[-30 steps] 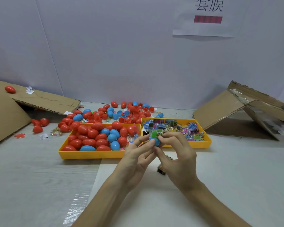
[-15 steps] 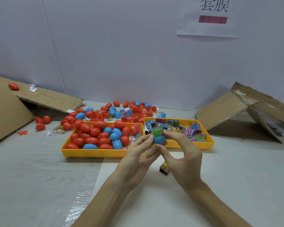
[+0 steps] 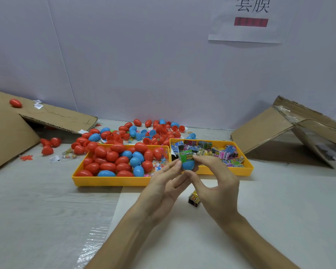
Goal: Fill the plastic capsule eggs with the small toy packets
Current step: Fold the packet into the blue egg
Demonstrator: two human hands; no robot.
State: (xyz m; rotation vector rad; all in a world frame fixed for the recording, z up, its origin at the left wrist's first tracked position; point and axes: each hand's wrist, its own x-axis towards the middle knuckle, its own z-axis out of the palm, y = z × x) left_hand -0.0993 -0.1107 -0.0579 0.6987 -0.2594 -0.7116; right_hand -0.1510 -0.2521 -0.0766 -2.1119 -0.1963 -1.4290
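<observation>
A blue egg half [image 3: 188,164] sits between my two hands above the table, in front of the yellow trays. A green toy packet [image 3: 186,155] sticks out of its top. My left hand [image 3: 163,188] touches the half's left side with its fingertips. My right hand [image 3: 214,188] pinches the half and packet between thumb below and forefinger on top. The left yellow tray [image 3: 109,180] holds several red and blue eggs [image 3: 113,157]. The right yellow tray [image 3: 229,170] holds several colourful toy packets [image 3: 211,151].
Loose red and blue eggs and egg halves [image 3: 144,132] lie in a pile behind the trays. One toy packet [image 3: 194,199] lies on the white sheet under my right hand. Flattened cardboard [image 3: 37,117] stands at the left and folded cardboard [image 3: 291,131] at the right.
The right forefinger has pressed the green packet lower into the blue half. Both hands stay in about the same place in front of the trays.
</observation>
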